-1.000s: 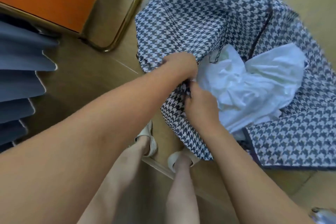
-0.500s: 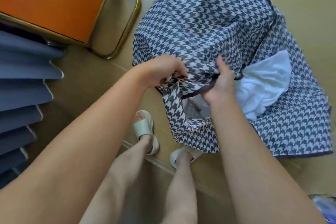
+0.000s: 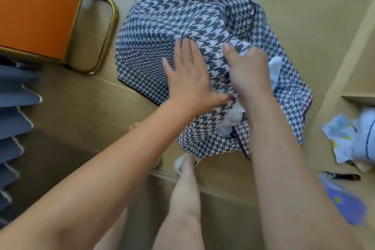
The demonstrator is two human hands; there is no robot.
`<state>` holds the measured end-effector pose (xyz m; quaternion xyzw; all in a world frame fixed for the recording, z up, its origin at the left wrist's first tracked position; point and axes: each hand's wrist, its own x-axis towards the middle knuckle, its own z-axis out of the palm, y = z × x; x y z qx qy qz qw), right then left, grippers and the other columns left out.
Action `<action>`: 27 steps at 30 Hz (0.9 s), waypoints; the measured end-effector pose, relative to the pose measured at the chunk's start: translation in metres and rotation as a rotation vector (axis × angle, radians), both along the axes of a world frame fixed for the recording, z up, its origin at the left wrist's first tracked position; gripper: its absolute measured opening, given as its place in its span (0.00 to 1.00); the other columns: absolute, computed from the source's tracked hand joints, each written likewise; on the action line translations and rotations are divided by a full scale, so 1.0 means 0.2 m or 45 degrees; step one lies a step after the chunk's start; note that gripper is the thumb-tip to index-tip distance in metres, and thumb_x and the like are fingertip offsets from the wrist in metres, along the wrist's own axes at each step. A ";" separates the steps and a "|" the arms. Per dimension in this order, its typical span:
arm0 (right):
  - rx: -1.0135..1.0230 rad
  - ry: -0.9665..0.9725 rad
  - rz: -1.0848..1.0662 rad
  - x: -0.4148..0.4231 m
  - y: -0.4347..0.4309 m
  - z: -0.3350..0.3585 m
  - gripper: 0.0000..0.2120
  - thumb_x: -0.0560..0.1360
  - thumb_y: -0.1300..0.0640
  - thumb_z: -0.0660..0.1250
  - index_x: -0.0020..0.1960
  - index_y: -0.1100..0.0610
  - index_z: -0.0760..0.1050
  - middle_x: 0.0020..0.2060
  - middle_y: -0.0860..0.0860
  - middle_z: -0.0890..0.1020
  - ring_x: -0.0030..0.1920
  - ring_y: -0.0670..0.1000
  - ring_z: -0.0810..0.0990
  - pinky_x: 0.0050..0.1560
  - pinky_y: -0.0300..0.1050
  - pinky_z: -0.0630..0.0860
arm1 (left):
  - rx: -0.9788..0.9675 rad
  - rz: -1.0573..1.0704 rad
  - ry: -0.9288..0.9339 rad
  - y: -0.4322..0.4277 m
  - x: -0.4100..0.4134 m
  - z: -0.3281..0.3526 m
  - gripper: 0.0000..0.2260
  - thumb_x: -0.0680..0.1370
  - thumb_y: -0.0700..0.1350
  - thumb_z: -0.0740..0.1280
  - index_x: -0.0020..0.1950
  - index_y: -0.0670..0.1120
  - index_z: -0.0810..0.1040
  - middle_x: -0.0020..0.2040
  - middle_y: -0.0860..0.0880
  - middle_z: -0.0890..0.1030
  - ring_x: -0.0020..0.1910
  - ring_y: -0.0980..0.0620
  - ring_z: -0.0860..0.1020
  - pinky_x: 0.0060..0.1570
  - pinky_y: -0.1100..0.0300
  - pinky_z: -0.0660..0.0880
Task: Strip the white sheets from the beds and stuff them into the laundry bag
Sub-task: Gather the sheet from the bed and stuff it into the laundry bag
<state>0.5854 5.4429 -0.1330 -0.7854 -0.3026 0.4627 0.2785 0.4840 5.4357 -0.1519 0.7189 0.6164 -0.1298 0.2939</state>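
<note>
L hand (image 3: pixel 188 77), fingers flat, is pressing houndstooth laundry bag (image 3: pixel 162 32); R hand (image 3: pixel 248 73) prob. gripping its flap. White sheet (image 3: pixel 233 117) poking out at near edge is risking spilling.

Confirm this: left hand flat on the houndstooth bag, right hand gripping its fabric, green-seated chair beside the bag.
One error: the chair has an orange seat, not green; the head view shows it. The rest stands: left hand flat on the bag, right hand gripping its fabric, chair beside the bag.
</note>
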 end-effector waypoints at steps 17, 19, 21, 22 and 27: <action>-0.113 -0.098 0.505 0.00 -0.49 -0.32 0.37 0.59 0.29 0.57 0.52 0.59 0.73 0.48 0.53 0.74 0.51 0.52 0.70 0.53 0.51 0.68 | 0.009 -0.911 -0.065 0.03 -0.11 -0.15 0.16 0.73 0.40 0.65 0.61 0.40 0.76 0.72 0.44 0.68 0.73 0.44 0.62 0.68 0.50 0.62; -0.221 -0.058 0.561 0.10 -0.58 -0.41 0.39 0.60 0.27 0.65 0.60 0.55 0.70 0.55 0.51 0.75 0.57 0.51 0.72 0.56 0.48 0.70 | 0.100 -1.030 -0.117 -0.02 -0.07 -0.14 0.22 0.71 0.41 0.63 0.65 0.40 0.71 0.77 0.42 0.59 0.77 0.42 0.53 0.74 0.47 0.48; -0.281 0.021 0.605 0.15 -0.68 -0.48 0.36 0.65 0.36 0.71 0.67 0.52 0.68 0.60 0.48 0.75 0.59 0.49 0.73 0.57 0.45 0.69 | 0.278 -1.136 -0.373 -0.10 0.02 -0.12 0.24 0.70 0.45 0.61 0.64 0.38 0.71 0.75 0.37 0.62 0.75 0.37 0.56 0.73 0.44 0.49; -0.237 -0.005 0.679 0.17 -0.73 -0.52 0.33 0.68 0.39 0.70 0.67 0.54 0.69 0.60 0.48 0.76 0.59 0.49 0.73 0.57 0.44 0.69 | 0.316 -1.239 -0.473 -0.16 0.08 -0.12 0.27 0.69 0.48 0.61 0.66 0.38 0.71 0.73 0.36 0.65 0.74 0.36 0.59 0.72 0.43 0.51; -0.425 -0.383 1.002 0.30 -0.91 -0.61 0.15 0.74 0.56 0.61 0.59 0.58 0.74 0.55 0.59 0.79 0.57 0.61 0.77 0.52 0.50 0.73 | -0.113 -1.674 0.243 -0.39 0.42 -0.30 0.18 0.77 0.43 0.59 0.66 0.43 0.71 0.61 0.44 0.77 0.67 0.44 0.70 0.75 0.44 0.43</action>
